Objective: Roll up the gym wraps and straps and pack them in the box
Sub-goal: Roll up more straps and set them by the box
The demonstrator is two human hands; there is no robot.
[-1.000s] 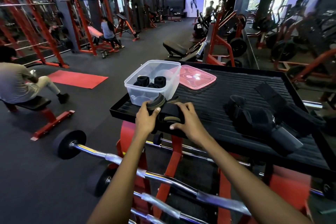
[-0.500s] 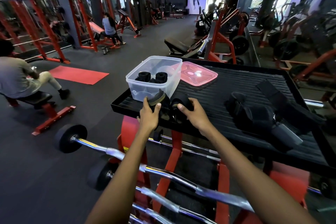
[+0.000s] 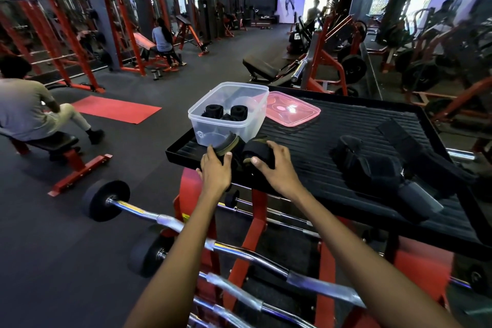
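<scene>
The clear plastic box (image 3: 229, 120) holds rolled black wraps (image 3: 226, 112); its pink lid (image 3: 292, 112) lies beside. The left hand (image 3: 215, 170) and the right hand (image 3: 274, 168) both grip a black-olive strap (image 3: 246, 153).

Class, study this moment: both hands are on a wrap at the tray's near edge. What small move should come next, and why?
Probably keep turning the roll tighter. The right hand grips the black rolled part of the wrap, while the left hand holds its loose olive-edged tail, so rolling looks unfinished. The open clear box just behind already holds finished rolls.
</scene>
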